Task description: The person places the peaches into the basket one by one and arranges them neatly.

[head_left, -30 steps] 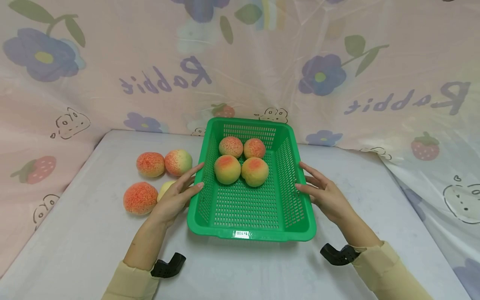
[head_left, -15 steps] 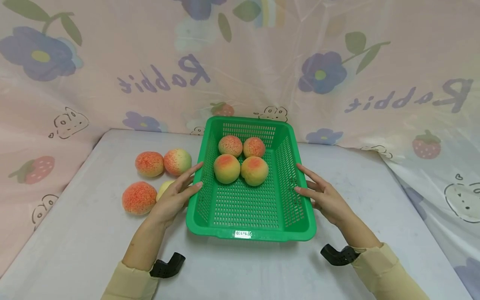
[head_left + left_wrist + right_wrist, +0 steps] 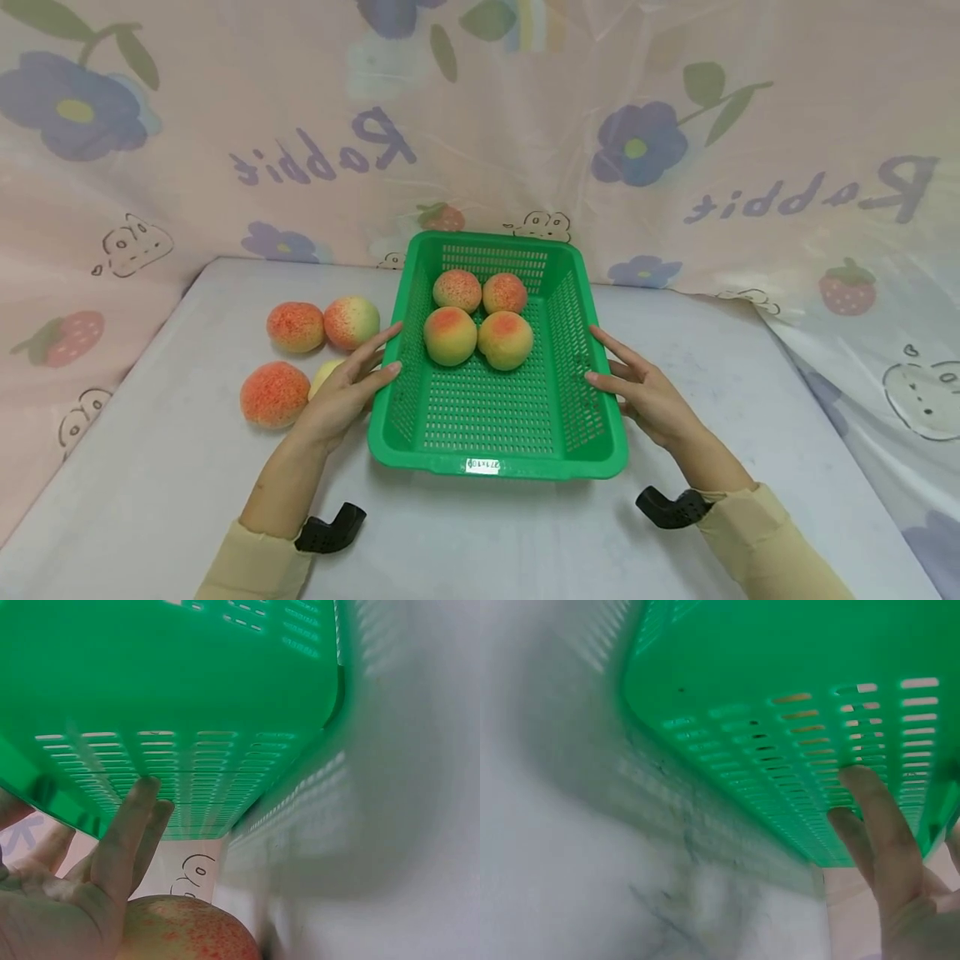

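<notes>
A green plastic basket with slotted walls stands in the middle of the table, holding several peaches grouped toward its far left part. My left hand grips its left side, thumb over the rim and other fingers against the outer wall. On the opposite side my right hand holds the rim in the same way. Both wrist views show fingertips pressed to the slotted outer walls, left fingers and right fingers. A red-and-yellow peach lies just beyond the left hand.
Left of the basket, several more peaches lie on the white tabletop; one is partly hidden behind the left hand. A printed curtain hangs along the table's back and sides. A small label marks the basket's near rim.
The head view shifts slightly, so everything sits a little farther left in it. Both hands keep their hold on the basket, and the peaches stay in place.
</notes>
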Tool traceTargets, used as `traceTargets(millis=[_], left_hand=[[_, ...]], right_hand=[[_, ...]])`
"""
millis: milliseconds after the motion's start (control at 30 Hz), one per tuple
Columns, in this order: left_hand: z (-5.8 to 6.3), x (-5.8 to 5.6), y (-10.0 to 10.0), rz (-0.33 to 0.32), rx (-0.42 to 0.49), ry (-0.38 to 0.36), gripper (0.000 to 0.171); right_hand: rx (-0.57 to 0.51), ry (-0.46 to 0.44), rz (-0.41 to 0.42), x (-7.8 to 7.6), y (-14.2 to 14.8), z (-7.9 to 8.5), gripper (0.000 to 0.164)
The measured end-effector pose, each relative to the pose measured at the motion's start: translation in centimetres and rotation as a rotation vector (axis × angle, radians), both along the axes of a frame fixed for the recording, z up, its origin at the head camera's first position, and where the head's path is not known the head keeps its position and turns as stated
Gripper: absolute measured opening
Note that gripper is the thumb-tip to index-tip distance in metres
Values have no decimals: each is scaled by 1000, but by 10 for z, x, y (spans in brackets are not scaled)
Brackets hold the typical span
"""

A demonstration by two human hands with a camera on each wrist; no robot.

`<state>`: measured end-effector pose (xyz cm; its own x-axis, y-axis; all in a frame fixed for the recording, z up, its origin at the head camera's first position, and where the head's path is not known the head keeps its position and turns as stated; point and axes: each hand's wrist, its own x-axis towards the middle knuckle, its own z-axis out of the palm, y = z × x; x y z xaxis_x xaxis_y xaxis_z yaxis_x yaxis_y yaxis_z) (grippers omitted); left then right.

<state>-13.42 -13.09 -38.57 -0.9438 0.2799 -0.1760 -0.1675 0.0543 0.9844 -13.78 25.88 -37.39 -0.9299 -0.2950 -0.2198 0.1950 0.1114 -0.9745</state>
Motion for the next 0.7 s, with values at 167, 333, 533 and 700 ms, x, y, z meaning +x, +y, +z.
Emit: traceTargets(millis=[167, 333, 533, 700], left_hand=[[2, 1, -1, 9, -28, -3, 57], [6, 3, -1, -3, -92, 29, 57], [14, 6, -1, -17, -213, 123, 56], [13, 8, -1, 35, -386, 284, 52]], right_hand=[[4, -4, -1, 0, -1, 0, 73], [-8, -12, 1, 0, -2, 0, 74], [-32, -19, 2, -1, -1, 1, 74], [-30, -21, -1, -1, 0, 2, 75]])
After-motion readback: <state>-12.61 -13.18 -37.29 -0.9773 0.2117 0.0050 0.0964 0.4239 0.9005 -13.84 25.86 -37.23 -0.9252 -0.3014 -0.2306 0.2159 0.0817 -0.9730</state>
